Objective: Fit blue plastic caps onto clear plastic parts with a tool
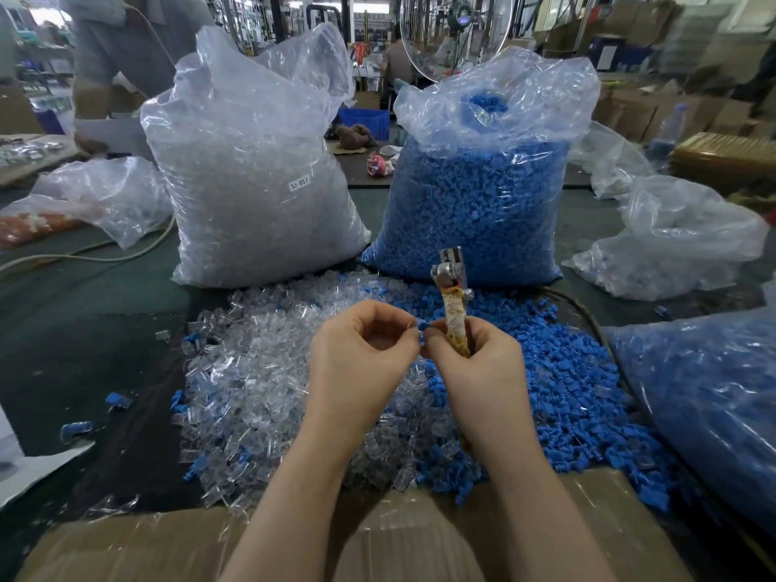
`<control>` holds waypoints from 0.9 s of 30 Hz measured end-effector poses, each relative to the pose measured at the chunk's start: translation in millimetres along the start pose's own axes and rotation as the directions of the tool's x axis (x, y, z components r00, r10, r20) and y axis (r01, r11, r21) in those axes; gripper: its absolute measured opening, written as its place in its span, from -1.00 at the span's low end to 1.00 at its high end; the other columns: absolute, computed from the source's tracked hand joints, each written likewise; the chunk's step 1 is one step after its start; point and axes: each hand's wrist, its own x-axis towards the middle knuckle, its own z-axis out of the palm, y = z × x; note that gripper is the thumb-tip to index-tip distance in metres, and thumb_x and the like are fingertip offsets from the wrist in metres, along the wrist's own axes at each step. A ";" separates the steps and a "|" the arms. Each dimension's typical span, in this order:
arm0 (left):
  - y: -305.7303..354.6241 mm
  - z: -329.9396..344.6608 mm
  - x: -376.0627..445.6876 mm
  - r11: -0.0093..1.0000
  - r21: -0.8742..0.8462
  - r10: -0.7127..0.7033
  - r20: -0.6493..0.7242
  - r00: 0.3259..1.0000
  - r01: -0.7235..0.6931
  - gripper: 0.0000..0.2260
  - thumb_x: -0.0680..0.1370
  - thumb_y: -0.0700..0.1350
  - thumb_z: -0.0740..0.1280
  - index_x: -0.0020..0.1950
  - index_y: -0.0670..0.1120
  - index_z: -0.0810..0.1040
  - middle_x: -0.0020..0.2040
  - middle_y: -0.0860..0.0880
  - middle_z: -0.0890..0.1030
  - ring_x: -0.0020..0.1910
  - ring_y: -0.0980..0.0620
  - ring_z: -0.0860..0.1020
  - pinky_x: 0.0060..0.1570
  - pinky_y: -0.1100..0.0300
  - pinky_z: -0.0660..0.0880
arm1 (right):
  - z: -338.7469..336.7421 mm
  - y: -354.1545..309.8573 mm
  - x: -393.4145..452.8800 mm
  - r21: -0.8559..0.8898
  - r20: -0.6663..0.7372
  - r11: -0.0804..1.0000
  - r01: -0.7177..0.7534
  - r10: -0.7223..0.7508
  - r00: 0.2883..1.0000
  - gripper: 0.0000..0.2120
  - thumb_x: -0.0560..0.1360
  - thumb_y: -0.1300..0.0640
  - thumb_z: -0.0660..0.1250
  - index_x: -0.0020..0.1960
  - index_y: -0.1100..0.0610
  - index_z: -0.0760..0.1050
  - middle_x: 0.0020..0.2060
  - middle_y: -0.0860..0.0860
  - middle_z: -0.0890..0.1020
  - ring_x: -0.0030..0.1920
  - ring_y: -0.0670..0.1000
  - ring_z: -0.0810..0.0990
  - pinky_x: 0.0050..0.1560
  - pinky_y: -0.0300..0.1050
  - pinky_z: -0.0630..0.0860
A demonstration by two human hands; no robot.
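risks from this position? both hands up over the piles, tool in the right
1. The blue cap is only pinched at the fingertips between the left hand and right hand; a slip likely drops it into the mixed loose parts.
2. The right hand also grips the tool, so control of either may suffer.
3. The tool's metal head points at the blue cap bag; it could snag the plastic.

My two hands, the left hand (357, 354) and the right hand (474, 363), are bare: no gloves, no rings, no watch or band at either wrist. My forearms are uncovered too, with no sleeve reaching into view. My nails look short and plain.
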 end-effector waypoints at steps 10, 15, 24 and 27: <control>-1.2 1.8 -0.4 0.999 -0.016 0.034 -0.012 0.999 -0.034 -0.83 0.42 -0.31 0.50 -0.20 -0.03 0.66 -0.28 0.09 0.69 -0.28 0.15 0.67 -0.24 0.31 0.60 | 1.4 -1.4 -0.5 0.065 -0.013 0.996 -0.055 0.056 0.998 -0.89 0.49 0.12 0.42 -0.21 0.10 0.60 -0.35 0.04 0.62 -0.41 -0.12 0.49 -0.45 -0.27 0.41; -2.5 0.7 -0.8 0.999 -0.040 0.035 0.000 0.999 -0.035 -0.84 0.44 -0.30 0.49 -0.19 -0.04 0.66 -0.26 0.06 0.70 -0.25 0.11 0.69 -0.19 0.24 0.63 | 2.6 -2.0 0.2 0.062 -0.011 0.995 -0.077 0.078 0.997 -0.89 0.49 0.12 0.42 -0.22 0.05 0.61 -0.30 0.04 0.66 -0.32 0.02 0.58 -0.38 -0.21 0.50; -4.4 -0.2 0.9 0.994 -0.102 -0.050 0.005 0.999 0.050 -0.91 0.46 -0.24 0.50 -0.18 -0.08 0.66 -0.28 0.00 0.70 -0.26 0.06 0.69 -0.19 0.20 0.64 | 1.8 -5.1 -0.5 0.108 0.032 0.991 -0.079 0.076 0.997 -0.86 0.52 0.21 0.38 -0.20 0.05 0.60 -0.34 -0.09 0.68 -0.33 -0.20 0.62 -0.40 -0.41 0.46; -4.3 -2.0 1.9 0.961 -0.244 -0.133 0.018 0.991 0.133 -0.96 0.49 -0.26 0.47 -0.13 -0.15 0.64 -0.27 -0.07 0.70 -0.25 0.03 0.69 -0.20 0.27 0.60 | 1.9 -6.5 -1.6 0.118 0.022 0.990 -0.073 0.071 0.997 -0.87 0.52 0.21 0.38 -0.19 0.07 0.60 -0.35 0.00 0.66 -0.38 -0.17 0.57 -0.42 -0.40 0.46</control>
